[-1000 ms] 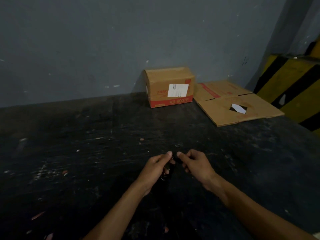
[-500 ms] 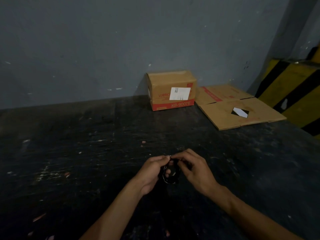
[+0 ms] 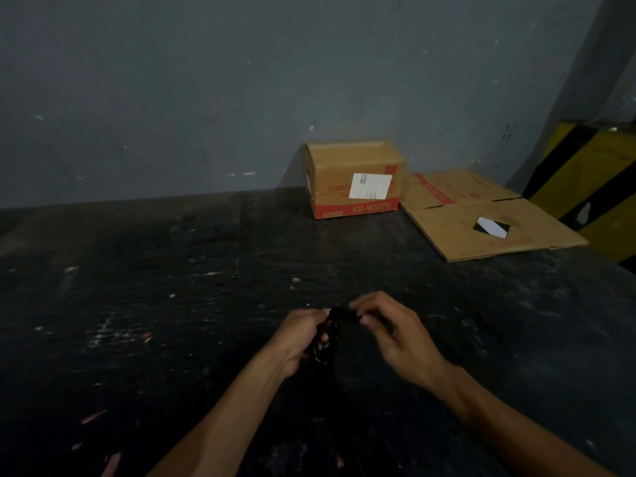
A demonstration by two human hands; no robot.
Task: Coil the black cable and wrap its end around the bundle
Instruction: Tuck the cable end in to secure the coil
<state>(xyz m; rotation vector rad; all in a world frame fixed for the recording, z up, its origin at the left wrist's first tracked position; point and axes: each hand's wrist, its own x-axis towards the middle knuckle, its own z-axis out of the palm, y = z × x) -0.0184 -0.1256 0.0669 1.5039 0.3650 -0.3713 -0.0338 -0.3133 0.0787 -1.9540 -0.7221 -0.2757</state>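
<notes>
A small bundle of black cable (image 3: 327,342) hangs between my two hands above the dark table (image 3: 172,304). My left hand (image 3: 297,339) grips the coiled loops from the left. My right hand (image 3: 392,335) pinches a short black stretch of the cable at the top of the bundle between thumb and fingers. The cable is hard to make out against the dark surface, and part of it is hidden inside my left fist.
A closed cardboard box (image 3: 354,179) with a white label stands at the back against the grey wall. A flattened cardboard sheet (image 3: 481,218) lies to its right. A yellow and black striped barrier (image 3: 592,180) stands at the far right.
My hands came together on the cable, then the right hand pulled its pinched stretch out to the right at the top of the bundle. The coil now hangs more upright in the left hand.
</notes>
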